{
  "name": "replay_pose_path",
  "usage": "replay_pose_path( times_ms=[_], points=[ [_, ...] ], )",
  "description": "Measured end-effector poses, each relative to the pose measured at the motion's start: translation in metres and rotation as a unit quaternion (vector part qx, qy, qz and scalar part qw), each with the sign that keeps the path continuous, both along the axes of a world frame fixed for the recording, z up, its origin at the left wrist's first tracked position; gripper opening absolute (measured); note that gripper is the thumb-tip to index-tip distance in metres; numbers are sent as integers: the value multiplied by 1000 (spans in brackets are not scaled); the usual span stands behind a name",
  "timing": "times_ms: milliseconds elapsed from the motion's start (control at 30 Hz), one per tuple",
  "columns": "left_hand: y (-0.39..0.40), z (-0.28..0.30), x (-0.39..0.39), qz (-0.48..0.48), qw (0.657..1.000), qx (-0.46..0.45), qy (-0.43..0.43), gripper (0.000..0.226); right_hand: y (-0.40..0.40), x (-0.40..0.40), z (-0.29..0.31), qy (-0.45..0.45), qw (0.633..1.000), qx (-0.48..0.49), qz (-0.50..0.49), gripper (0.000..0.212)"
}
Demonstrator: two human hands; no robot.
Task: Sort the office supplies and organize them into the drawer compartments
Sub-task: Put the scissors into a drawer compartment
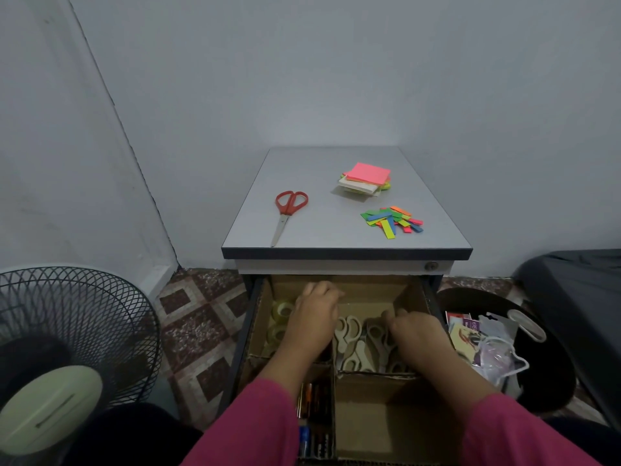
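The drawer point(257, 317) stands open, split by cardboard dividers. My left hand point(316, 317) hovers palm down over the divider between the clear tape rolls point(280, 311) and the beige scissors point(353, 334); its fingers are curled and their tips are hidden. My right hand point(411, 329) lies on the scissors pile with its fingers curled onto a pair. Batteries point(312, 405) fill the narrow front compartment. On the cabinet top point(312, 163) lie red scissors point(289, 210), a stack of sticky notes point(366, 179) and coloured paper strips point(391, 220).
A front right cardboard compartment point(386, 415) holds nothing. A black bin point(537, 375) with wrappers stands right of the drawer, with a dark covered object point(578, 290) behind it. A floor fan point(67, 348) stands at the left. The cabinet backs into a wall corner.
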State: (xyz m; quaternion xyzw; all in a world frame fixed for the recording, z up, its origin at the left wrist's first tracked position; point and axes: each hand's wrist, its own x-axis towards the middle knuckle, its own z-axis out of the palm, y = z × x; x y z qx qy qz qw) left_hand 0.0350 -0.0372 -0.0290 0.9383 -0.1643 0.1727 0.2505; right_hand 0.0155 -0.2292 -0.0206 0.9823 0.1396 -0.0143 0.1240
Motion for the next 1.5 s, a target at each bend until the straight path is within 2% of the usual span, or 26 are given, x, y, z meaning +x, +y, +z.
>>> replay_pose_path(
  times_ms=[167, 267, 400, 500, 533, 600, 700, 767, 967, 1133, 1200, 1300, 1433, 1500],
  points=[
    [0, 0, 0, -10, 1000, 8, -13, 32, -2, 3, -5, -15, 998, 51, 13, 37],
    [2, 4, -4, -2, 997, 9, -76, 28, -3, 5, -4, -84, 988, 128, 32, 29],
    [9, 31, -5, 15, 979, -38, -199, 26, 2, 11, 9, -252, 925, 265, 102, 22],
    [16, 71, 8, 81, 960, -72, -257, 28, 20, 21, 41, -322, 879, 327, 131, 21],
    [19, 86, 14, 116, 960, -87, -239, 28, 27, 25, 52, -328, 872, 341, 126, 20],
    [28, 109, 32, 188, 967, -89, -148, 28, 42, 35, 72, -300, 874, 370, 93, 18],
    [38, 122, 58, 257, 966, -13, 18, 30, 51, 52, 88, -219, 887, 405, 38, 17],
    [39, 127, 65, 274, 957, 14, 91, 31, 52, 61, 93, -172, 894, 414, 18, 15],
    [35, 143, 70, 291, 941, 19, 173, 26, 45, 66, 93, -134, 880, 456, 5, 11],
    [36, 154, 52, 247, 940, 46, 230, 22, 39, 59, 93, -115, 873, 474, 18, 14],
    [34, 157, 38, 231, 945, 47, 227, 18, 35, 48, 90, -145, 864, 482, 34, 16],
    [31, 158, 9, 205, 951, 11, 231, 24, 24, 24, 71, -197, 840, 503, 46, 15],
    [28, 145, -44, 150, 943, -79, 285, 18, -1, 4, 26, -153, 834, 527, -59, 15],
    [21, 131, -66, 108, 937, -83, 320, 17, -12, 0, 11, -133, 810, 557, -123, 16]
  ],
)
